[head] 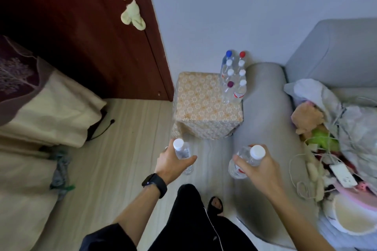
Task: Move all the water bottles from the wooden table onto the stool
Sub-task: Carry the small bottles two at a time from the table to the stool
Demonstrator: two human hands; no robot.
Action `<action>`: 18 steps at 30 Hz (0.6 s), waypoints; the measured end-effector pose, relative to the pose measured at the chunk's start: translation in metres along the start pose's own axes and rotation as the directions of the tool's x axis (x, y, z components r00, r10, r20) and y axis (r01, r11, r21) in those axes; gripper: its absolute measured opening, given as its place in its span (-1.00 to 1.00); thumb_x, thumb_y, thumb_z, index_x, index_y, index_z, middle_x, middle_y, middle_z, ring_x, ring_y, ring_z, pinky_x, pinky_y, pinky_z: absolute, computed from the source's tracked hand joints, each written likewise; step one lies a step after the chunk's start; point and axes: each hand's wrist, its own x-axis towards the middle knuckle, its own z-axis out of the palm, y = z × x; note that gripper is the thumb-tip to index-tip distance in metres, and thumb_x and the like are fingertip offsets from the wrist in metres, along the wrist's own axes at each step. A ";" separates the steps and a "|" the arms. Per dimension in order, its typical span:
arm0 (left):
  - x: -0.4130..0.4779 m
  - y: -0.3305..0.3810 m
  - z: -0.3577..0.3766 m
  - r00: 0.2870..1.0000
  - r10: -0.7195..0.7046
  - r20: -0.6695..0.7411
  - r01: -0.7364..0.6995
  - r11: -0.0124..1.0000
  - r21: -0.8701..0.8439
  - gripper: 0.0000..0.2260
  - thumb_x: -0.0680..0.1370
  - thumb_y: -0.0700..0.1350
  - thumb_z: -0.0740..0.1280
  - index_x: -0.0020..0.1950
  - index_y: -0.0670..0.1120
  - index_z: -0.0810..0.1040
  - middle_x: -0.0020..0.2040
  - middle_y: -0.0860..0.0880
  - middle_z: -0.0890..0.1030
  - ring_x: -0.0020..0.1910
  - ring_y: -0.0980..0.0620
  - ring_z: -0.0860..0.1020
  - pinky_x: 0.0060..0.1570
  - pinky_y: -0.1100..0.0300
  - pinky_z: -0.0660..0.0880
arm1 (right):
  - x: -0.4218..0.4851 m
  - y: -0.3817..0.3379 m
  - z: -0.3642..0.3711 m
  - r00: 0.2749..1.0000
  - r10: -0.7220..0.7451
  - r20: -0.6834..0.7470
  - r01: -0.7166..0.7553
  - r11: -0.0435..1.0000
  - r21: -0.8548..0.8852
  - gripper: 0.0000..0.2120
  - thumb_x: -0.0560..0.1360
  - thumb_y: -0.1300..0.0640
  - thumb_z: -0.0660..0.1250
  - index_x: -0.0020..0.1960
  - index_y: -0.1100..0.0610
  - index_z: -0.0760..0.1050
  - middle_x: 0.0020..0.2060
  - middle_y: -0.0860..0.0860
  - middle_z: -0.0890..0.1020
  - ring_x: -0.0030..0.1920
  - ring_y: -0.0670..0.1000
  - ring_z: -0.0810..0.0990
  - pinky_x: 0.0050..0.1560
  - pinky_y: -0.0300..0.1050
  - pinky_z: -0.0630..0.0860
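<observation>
A square stool with a floral cover stands against the wall ahead. Several clear water bottles stand in two rows along its right side, with white, blue, red and purple caps. My left hand grips a white-capped bottle upright, in the air short of the stool. My right hand holds a second white-capped bottle, tilted, its red label showing below my fingers. The wooden table is out of view.
A grey sofa arm runs beside the stool on the right, with a pile of clothes, soft toys and cords on the seat. A bed edge lies left. A dark red door stands behind. Pale floorboards lead to the stool.
</observation>
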 end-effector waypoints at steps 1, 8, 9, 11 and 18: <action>0.015 0.003 0.000 1.000 -0.018 0.006 0.018 1.000 -0.008 -0.46 0.36 0.20 0.52 0.24 0.08 0.43 -0.03 0.10 0.59 -0.15 0.21 0.53 -0.32 0.37 0.37 | 0.017 -0.008 0.004 1.000 0.000 0.019 0.000 1.000 -0.008 -0.61 0.38 -0.08 0.55 0.09 0.01 0.47 -0.19 -0.17 0.61 -0.13 0.02 0.58 -0.14 -0.14 0.41; 0.150 0.019 -0.003 0.996 -0.057 0.071 0.058 0.998 -0.020 -0.37 0.30 0.35 0.49 0.25 0.10 0.42 0.06 0.08 0.62 -0.02 0.10 0.59 -0.13 0.21 0.51 | 0.139 -0.053 0.047 0.994 0.054 0.098 -0.054 0.999 -0.005 -0.69 0.43 -0.16 0.48 0.01 -0.05 0.45 -0.19 -0.15 0.65 -0.13 -0.09 0.61 -0.18 -0.16 0.44; 0.168 0.023 -0.006 0.995 -0.061 0.081 0.063 0.998 -0.029 -0.40 0.31 0.34 0.50 0.22 0.12 0.41 0.05 0.09 0.61 -0.04 0.11 0.59 -0.12 0.19 0.53 | 0.154 -0.060 0.054 0.992 0.059 0.110 -0.060 0.998 -0.003 -0.72 0.45 -0.15 0.46 -0.01 -0.04 0.45 -0.20 -0.12 0.65 -0.13 -0.10 0.61 -0.21 -0.20 0.44; 0.205 0.029 -0.008 0.993 -0.065 0.101 0.070 0.997 -0.041 -0.42 0.32 0.31 0.51 0.22 0.17 0.38 0.06 0.08 0.59 -0.02 0.06 0.59 -0.06 0.12 0.56 | 0.186 -0.071 0.069 0.989 0.060 0.137 -0.059 0.998 -0.013 -0.74 0.48 -0.16 0.42 -0.02 -0.02 0.45 -0.20 -0.09 0.64 -0.15 -0.09 0.61 -0.24 -0.25 0.44; 0.305 0.044 0.003 0.983 -0.076 0.168 0.064 0.995 0.076 -0.35 0.39 0.20 0.51 0.40 0.18 0.31 0.18 0.13 0.52 0.00 0.02 0.53 -0.11 0.18 0.42 | 0.293 -0.061 0.129 0.962 0.146 0.229 -0.126 0.987 -0.097 -0.30 0.37 -0.52 0.21 0.35 -0.10 0.37 0.16 -0.13 0.59 0.15 -0.03 0.58 0.13 0.07 0.55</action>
